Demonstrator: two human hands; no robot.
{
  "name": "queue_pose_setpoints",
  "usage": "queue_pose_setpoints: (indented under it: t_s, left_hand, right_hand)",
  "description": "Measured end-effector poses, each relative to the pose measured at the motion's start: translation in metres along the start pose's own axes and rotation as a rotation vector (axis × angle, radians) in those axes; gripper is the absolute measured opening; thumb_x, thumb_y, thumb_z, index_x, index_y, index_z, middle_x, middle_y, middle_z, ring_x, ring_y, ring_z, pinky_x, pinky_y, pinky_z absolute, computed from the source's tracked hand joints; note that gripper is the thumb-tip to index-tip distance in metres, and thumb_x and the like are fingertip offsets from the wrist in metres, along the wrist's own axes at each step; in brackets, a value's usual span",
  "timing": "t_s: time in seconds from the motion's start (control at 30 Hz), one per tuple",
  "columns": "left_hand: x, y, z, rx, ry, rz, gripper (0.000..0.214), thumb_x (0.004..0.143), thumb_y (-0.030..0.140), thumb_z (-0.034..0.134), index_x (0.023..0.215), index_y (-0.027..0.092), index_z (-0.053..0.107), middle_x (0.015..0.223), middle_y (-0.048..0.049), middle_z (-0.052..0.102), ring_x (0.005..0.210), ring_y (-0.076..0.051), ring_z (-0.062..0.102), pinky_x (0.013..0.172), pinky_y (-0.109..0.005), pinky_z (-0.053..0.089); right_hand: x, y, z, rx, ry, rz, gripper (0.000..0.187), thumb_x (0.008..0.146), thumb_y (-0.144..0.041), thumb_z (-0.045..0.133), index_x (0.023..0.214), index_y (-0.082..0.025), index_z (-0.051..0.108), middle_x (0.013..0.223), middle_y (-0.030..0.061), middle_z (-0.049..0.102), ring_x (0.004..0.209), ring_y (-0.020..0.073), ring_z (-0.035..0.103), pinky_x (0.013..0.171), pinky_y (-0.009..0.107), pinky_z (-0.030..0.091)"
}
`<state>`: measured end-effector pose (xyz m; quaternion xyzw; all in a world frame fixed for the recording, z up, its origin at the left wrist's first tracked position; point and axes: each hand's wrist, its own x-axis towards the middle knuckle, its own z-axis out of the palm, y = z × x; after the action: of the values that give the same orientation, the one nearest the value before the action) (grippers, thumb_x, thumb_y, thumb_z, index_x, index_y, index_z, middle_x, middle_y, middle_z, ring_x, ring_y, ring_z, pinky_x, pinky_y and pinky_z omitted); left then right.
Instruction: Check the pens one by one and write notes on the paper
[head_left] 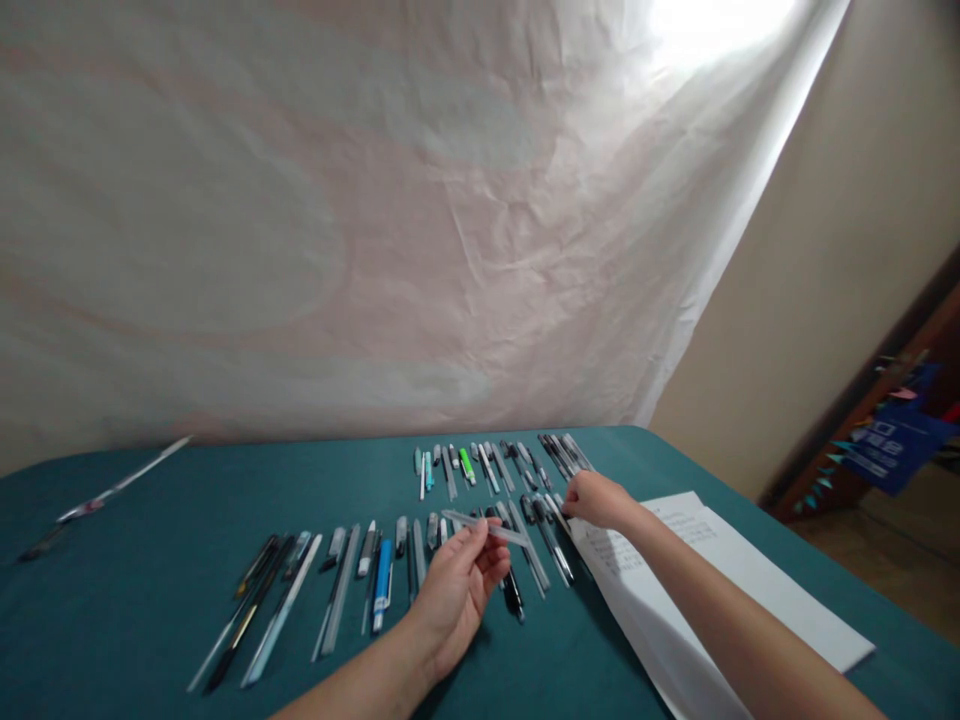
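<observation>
Between the thumb and fingers of my left hand (466,585) lies a clear, whitish pen barrel (504,533), held slantwise above the table. My right hand (596,497) is closed, reaching down at the right end of the pens, by the corner of the paper; what its fingers pinch, if anything, is hidden. Just left of it are dark-tipped clear pens (551,540). Under and beside my left hand lie a black pen (514,595), another clear barrel (531,555) and a blue pen (382,580).
Pens, caps and barrels lie in two rows on the green tablecloth (112,620); a bright green one (466,466) is in the back row. Sheets of written paper (780,595) lie under my right forearm. A long thin stick (124,485) is at far left. A pale cloth (375,250) hangs behind.
</observation>
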<state>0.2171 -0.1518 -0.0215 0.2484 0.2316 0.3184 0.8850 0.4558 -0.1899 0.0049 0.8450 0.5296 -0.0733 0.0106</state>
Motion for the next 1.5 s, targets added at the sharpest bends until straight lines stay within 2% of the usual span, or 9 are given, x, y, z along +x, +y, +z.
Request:
queue_pose_setpoints:
  t_s: [0.1, 0.33, 0.47, 0.57, 0.63, 0.7, 0.8, 1.1, 1.5]
  left_hand:
    - [0.001, -0.001, -0.001, 0.009, -0.004, 0.006, 0.013, 0.085, 0.016, 0.05, 0.091, 0.008, 0.058, 0.074, -0.0074, 0.061, 0.06, -0.009, 0.06, 0.057, -0.018, 0.054]
    - [0.0, -0.001, 0.001, 0.011, 0.015, 0.026, 0.009, 0.084, 0.015, 0.051, 0.088, 0.009, 0.056, 0.075, -0.0078, 0.061, 0.063, -0.01, 0.061, 0.061, -0.02, 0.055]
    - [-0.001, -0.001, 0.002, 0.007, 0.038, 0.04, 0.007, 0.084, 0.013, 0.051, 0.087, 0.009, 0.056, 0.075, -0.0077, 0.061, 0.065, -0.01, 0.062, 0.062, -0.02, 0.055]
    - [0.001, -0.001, 0.001, 0.0, 0.04, 0.044, 0.007, 0.084, 0.012, 0.05, 0.087, 0.009, 0.055, 0.076, -0.0081, 0.062, 0.065, -0.01, 0.062, 0.062, -0.02, 0.055]
    - [0.003, -0.002, -0.001, -0.004, 0.035, 0.056, 0.006, 0.084, 0.012, 0.05, 0.087, 0.009, 0.054, 0.076, -0.008, 0.061, 0.066, -0.01, 0.062, 0.064, -0.02, 0.054]
    - [0.004, -0.003, -0.002, -0.006, 0.035, 0.072, 0.006, 0.084, 0.012, 0.05, 0.087, 0.009, 0.054, 0.076, -0.0076, 0.061, 0.067, -0.01, 0.062, 0.064, -0.02, 0.054]
    - [0.004, -0.003, -0.002, -0.011, 0.034, 0.079, 0.007, 0.085, 0.012, 0.048, 0.089, 0.009, 0.053, 0.077, -0.0074, 0.061, 0.067, -0.01, 0.062, 0.065, -0.019, 0.054]
    - [0.003, -0.002, 0.001, -0.007, 0.061, 0.083, 0.007, 0.086, 0.011, 0.046, 0.089, 0.009, 0.051, 0.076, -0.0076, 0.06, 0.066, -0.009, 0.061, 0.064, -0.019, 0.053]
    - [0.003, -0.001, 0.002, 0.025, 0.054, 0.087, 0.006, 0.086, 0.012, 0.047, 0.088, 0.01, 0.052, 0.076, -0.0063, 0.061, 0.066, -0.009, 0.061, 0.063, -0.018, 0.053]
  right_hand:
    - [0.0, 0.001, 0.004, 0.008, -0.012, 0.024, 0.017, 0.069, -0.029, 0.06, 0.071, -0.015, 0.07, 0.07, 0.0072, 0.067, 0.061, 0.0142, 0.058, 0.05, 0.02, 0.032]
    - [0.0, 0.002, 0.004, 0.068, 0.0, 0.032, 0.01, 0.06, -0.021, 0.062, 0.061, -0.013, 0.068, 0.061, 0.0074, 0.065, 0.055, 0.0151, 0.057, 0.047, 0.021, 0.032]
    - [-0.014, -0.006, -0.009, 0.128, 0.093, -0.015, 0.017, 0.07, -0.023, 0.053, 0.067, -0.012, 0.065, 0.066, 0.0087, 0.066, 0.062, 0.017, 0.059, 0.049, 0.022, 0.036]
    - [-0.036, -0.02, -0.015, 0.292, 0.071, -0.158, 0.021, 0.079, -0.026, 0.045, 0.082, -0.014, 0.061, 0.069, 0.0034, 0.066, 0.058, 0.0121, 0.059, 0.048, 0.018, 0.039]
    - [-0.052, -0.033, -0.016, 0.481, 0.043, -0.322, 0.018, 0.08, -0.027, 0.046, 0.084, -0.015, 0.058, 0.066, 0.0008, 0.064, 0.055, 0.011, 0.058, 0.047, 0.018, 0.041]
    - [-0.064, -0.046, -0.017, 0.548, 0.106, -0.449, 0.011, 0.077, -0.023, 0.051, 0.08, -0.016, 0.058, 0.066, -0.0001, 0.063, 0.058, 0.0111, 0.058, 0.052, 0.019, 0.043]
    - [-0.075, -0.059, -0.019, 0.528, 0.202, -0.533, 0.006, 0.075, -0.017, 0.053, 0.078, -0.018, 0.059, 0.071, -0.0003, 0.061, 0.063, 0.0109, 0.057, 0.058, 0.02, 0.044]
    - [-0.08, -0.065, -0.019, 0.465, 0.265, -0.551, 0.008, 0.074, -0.014, 0.054, 0.079, -0.019, 0.058, 0.074, 0.0001, 0.057, 0.063, 0.0112, 0.054, 0.058, 0.022, 0.042]
    - [-0.078, -0.066, -0.015, 0.442, 0.277, -0.482, 0.005, 0.074, -0.019, 0.057, 0.079, -0.02, 0.056, 0.071, -0.0006, 0.061, 0.062, 0.0126, 0.056, 0.057, 0.022, 0.041]
